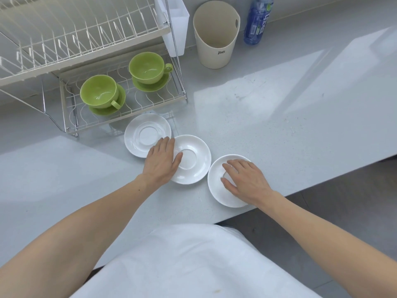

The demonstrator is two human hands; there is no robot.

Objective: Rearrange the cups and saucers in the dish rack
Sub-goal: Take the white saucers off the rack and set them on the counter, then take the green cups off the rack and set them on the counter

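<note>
Three white saucers lie in a row on the grey counter in front of the dish rack [64, 108]: a left saucer [141, 130], a middle saucer [195, 160] and a right saucer [219, 190]. My left hand [162, 161] rests flat over the gap between the left and middle saucers, its fingers on the middle saucer's left rim. My right hand [245, 181] lies spread on the right saucer, fingers apart. On the rack's lower shelf stand two green cups on green saucers, one at the left [98, 93] and one at the right [148, 66].
The rack's upper tier [81, 37] holds nothing, and a white cutlery holder [174, 24] hangs on its right side. A cream bin [216, 39] and a blue water bottle [257, 20] stand behind. The counter edge [300, 190] runs close to the right saucer.
</note>
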